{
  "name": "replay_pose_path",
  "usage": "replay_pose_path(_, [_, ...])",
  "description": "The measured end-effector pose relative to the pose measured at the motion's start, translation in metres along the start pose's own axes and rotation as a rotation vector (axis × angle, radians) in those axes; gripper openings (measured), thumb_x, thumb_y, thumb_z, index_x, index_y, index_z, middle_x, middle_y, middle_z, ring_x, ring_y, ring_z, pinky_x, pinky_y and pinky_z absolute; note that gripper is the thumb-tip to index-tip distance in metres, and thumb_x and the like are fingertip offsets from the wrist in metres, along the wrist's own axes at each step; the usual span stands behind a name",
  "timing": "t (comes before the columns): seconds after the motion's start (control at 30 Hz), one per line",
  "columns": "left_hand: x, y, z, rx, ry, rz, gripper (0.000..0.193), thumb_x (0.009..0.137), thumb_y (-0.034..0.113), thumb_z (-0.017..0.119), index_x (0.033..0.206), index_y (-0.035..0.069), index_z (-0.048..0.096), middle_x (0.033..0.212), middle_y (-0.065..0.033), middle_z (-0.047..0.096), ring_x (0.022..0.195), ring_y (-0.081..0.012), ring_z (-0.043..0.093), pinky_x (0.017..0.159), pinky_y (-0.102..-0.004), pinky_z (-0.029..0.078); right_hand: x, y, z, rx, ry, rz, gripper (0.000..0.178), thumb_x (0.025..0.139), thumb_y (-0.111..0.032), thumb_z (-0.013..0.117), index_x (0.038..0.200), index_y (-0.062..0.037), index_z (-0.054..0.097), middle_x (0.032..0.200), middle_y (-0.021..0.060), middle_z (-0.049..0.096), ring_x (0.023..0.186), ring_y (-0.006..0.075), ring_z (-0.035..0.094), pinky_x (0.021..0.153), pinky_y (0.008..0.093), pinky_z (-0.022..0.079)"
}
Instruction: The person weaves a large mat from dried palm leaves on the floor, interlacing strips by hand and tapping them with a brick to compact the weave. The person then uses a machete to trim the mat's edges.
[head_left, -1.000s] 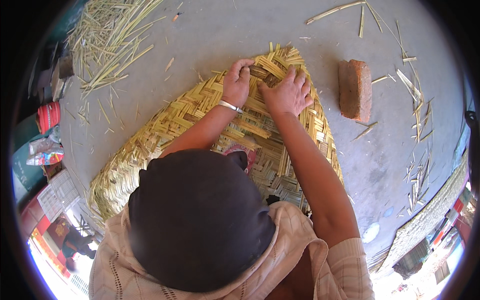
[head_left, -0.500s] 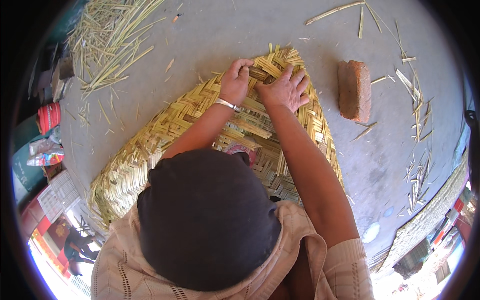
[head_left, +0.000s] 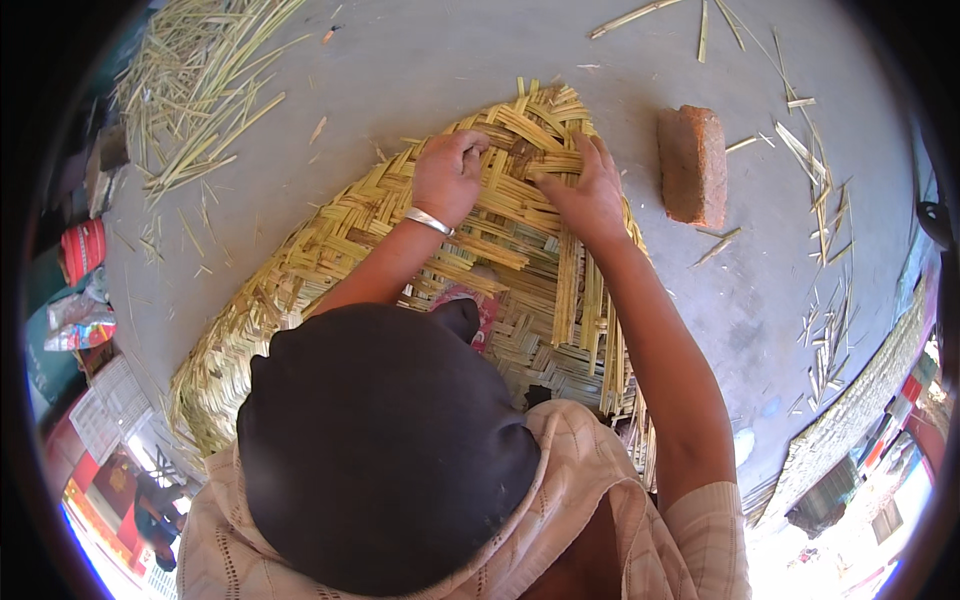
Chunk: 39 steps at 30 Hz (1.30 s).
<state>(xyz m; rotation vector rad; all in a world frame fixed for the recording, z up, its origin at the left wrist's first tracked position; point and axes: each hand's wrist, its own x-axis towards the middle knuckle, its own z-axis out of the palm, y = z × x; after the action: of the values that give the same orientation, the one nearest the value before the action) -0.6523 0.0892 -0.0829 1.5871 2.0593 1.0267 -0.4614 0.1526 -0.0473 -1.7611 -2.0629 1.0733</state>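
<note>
A large, pointed basket-like piece (head_left: 330,235) woven from flat yellow-green strips lies in front of me, its tip facing away. My left hand (head_left: 447,175) is at its far left edge with fingers curled and thumb and forefinger close together; the fingertips are partly hidden against the weave. Near the tip on the right, my right hand (head_left: 590,195) has thumb and fingers around flat woven strips (head_left: 555,163). Loose strip ends (head_left: 566,295) run down toward me between my forearms. Inside the piece, a pink-and-white patch (head_left: 487,318) partly shows.
A red-brown brick (head_left: 693,167) stands on the grey floor to the right. A heap of split strips (head_left: 195,90) lies at the far left, and scattered scraps (head_left: 823,340) at the right. A pale woven mat (head_left: 850,410) lies at lower right. Bags (head_left: 82,250) line the left side.
My hands have moved apart, uncovering more weave between them. The right hand has moved from flat on the tip to its right edge. The whole view has shifted slightly.
</note>
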Motion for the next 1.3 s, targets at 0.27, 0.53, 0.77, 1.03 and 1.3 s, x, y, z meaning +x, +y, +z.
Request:
replay_pose_path(0.27, [0.024,0.019,-0.004,0.094,-0.241,-0.135,0.021,0.085,0.015,0.067,0.104,0.008,0.069,0.101,-0.009,0.072,0.098,-0.0262,0.067,0.09,-0.0393,0.051,-0.049,0.037,-0.004,0.013,0.135,-0.282,0.034,0.08,-0.014,0.069,0.112,-0.0004,0.066,0.141,0.0228,0.049,0.131,0.0422,0.043,0.112,0.0483,0.035])
replay_pose_path(0.53, [0.056,0.041,0.056,0.269,-0.323,-0.046,0.059,0.078,0.045,0.075,0.127,0.016,0.059,0.137,-0.0077,0.054,0.131,-0.026,0.047,0.109,-0.0473,0.034,-0.047,0.041,-0.004,0.008,0.114,-0.286,0.034,0.08,-0.007,0.062,0.113,-0.002,0.067,0.137,0.0221,0.053,0.132,0.0416,0.043,0.113,0.0482,0.035])
replay_pose_path(0.77, [0.061,0.037,0.073,0.36,-0.264,-0.101,0.062,0.069,0.045,0.078,0.122,0.019,0.059,0.13,-0.006,0.057,0.125,-0.0264,0.05,0.108,-0.0422,0.034,-0.05,0.04,-0.002,-0.087,0.026,-0.315,0.04,0.078,-0.008,0.061,0.118,-0.0039,0.066,0.138,0.0202,0.051,0.134,0.0387,0.041,0.112,0.0484,0.034])
replay_pose_path(1.03, [0.059,0.045,0.081,0.381,-0.249,-0.159,0.06,0.066,0.034,0.074,0.122,0.022,0.058,0.129,-0.0049,0.055,0.125,-0.0289,0.046,0.11,-0.0453,0.03,-0.053,0.041,0.004,-0.125,0.011,-0.339,0.043,0.079,-0.013,0.061,0.12,-0.0054,0.065,0.141,0.0149,0.051,0.137,0.0326,0.039,0.115,0.0486,0.028])
replay_pose_path(1.3, [0.064,0.03,0.078,0.289,-0.31,-0.102,0.064,0.066,0.04,0.077,0.125,0.022,0.059,0.138,-0.0106,0.05,0.131,-0.0306,0.042,0.111,-0.049,0.027,-0.053,0.046,-0.002,0.183,0.115,-0.364,0.038,0.078,-0.007,0.06,0.115,-0.0038,0.064,0.133,0.0169,0.056,0.13,0.0348,0.046,0.11,0.0476,0.036])
